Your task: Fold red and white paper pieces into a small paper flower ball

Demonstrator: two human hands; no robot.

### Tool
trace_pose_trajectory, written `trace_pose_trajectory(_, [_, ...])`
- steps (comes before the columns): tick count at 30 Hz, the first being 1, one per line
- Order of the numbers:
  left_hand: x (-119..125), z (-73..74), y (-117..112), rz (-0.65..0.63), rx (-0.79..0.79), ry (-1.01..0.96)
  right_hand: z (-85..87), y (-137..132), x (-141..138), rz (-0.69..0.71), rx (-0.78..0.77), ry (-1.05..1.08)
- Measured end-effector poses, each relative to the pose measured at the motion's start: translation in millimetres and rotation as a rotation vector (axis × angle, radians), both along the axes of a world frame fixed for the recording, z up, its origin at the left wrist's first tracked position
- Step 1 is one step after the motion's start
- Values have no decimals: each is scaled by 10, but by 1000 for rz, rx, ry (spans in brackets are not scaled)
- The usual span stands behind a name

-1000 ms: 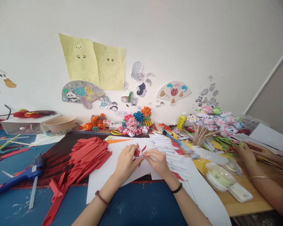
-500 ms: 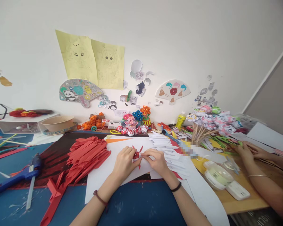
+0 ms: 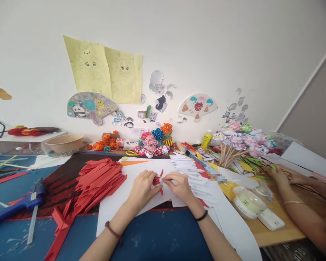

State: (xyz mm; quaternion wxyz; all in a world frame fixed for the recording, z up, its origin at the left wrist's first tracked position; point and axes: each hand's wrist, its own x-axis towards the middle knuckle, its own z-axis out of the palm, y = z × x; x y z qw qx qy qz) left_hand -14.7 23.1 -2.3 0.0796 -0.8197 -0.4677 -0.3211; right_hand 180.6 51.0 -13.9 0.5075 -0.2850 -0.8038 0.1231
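Between my two hands, above a white paper sheet (image 3: 119, 203), is a small red and white paper flower (image 3: 157, 181) with red strip ends sticking out at top and bottom. My left hand (image 3: 144, 185) is closed on its left side, thumb and forefinger gripping it. From the right, my right hand (image 3: 180, 185) pinches its white part with thumb and fingertips. To the left lies a heap of folded red paper strips (image 3: 100, 181). Folded white paper strips (image 3: 188, 170) are spread out just beyond my right hand.
A blue glue gun (image 3: 29, 201) lies at left. At the back stand a beige bowl (image 3: 65, 144), several paper flowers (image 3: 152, 150) and a yellow bottle (image 3: 206, 139). Right are a flower bunch (image 3: 239, 139), a round clear-lidded container (image 3: 246, 203) and another person's hands (image 3: 282, 177).
The paper flower has turned slightly between my fingers, showing more of its red and white middle. The view has shifted a little. Both hands keep nearly the same position.
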Motion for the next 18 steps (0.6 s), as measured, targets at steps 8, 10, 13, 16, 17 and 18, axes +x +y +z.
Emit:
trace_pose_trajectory(8, [10,13,-17,-1,-1,11,31,-18,5,-6,8,-10])
trace_pose_trajectory(10, [12,0,-13,5,8,15,36,-23,5,-5,18,-8])
trace_pose_trajectory(13, [24,-14,-18,16,21,13,36,-29,2,-5,22,-5])
trace_pose_trajectory(16, [49,-16,-28,46,27,-2,29,-31,-1,8,13,-7])
trace_pose_trajectory(17, [58,-17,-30,55,26,-11,28,-31,-1,15,8,-10])
trace_pose_trajectory(18, [66,-16,-31,62,24,-22,28,-31,0,21,5,-12])
